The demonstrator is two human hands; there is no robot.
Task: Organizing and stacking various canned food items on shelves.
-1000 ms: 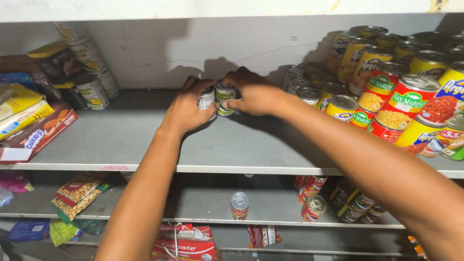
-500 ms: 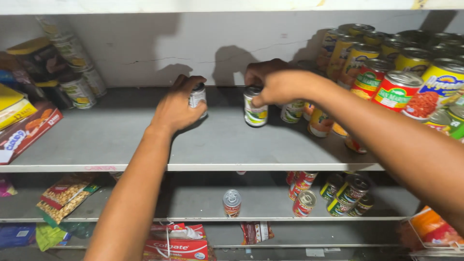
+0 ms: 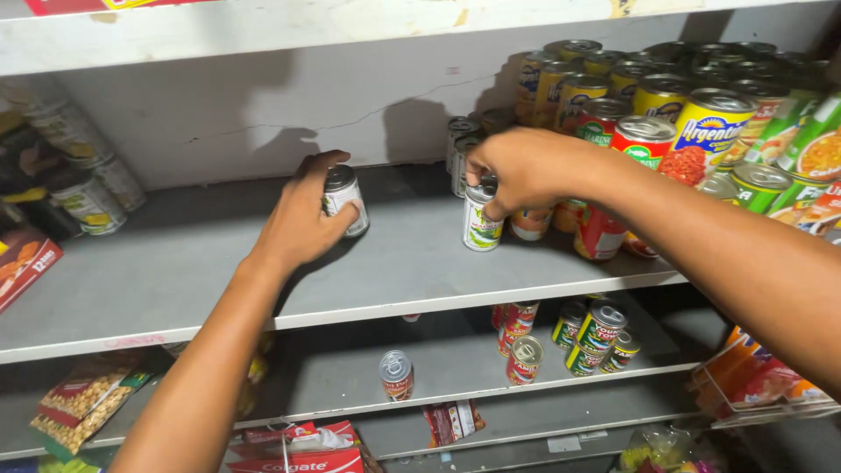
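Note:
My left hand (image 3: pixel 302 219) grips a small white-labelled can (image 3: pixel 345 201) that stands upright on the grey shelf (image 3: pixel 175 289), near the back wall. My right hand (image 3: pixel 526 171) holds a second small can (image 3: pixel 480 223) with a white and green label by its top, upright on the same shelf. That can stands right beside the stacked cans (image 3: pixel 648 114) at the right. The two small cans are well apart from each other.
Stacks of red, yellow and green cans fill the shelf's right side. Cans and a red box (image 3: pixel 22 267) sit at the left. The lower shelf carries several small cans (image 3: pixel 596 333), a lone can (image 3: pixel 396 375), snack packets (image 3: pixel 83 398) and toothpaste boxes (image 3: pixel 302 451).
The two cans were held together at the shelf's middle. My right hand has carried its can rightward to the stacked cans; my left hand stayed with its can.

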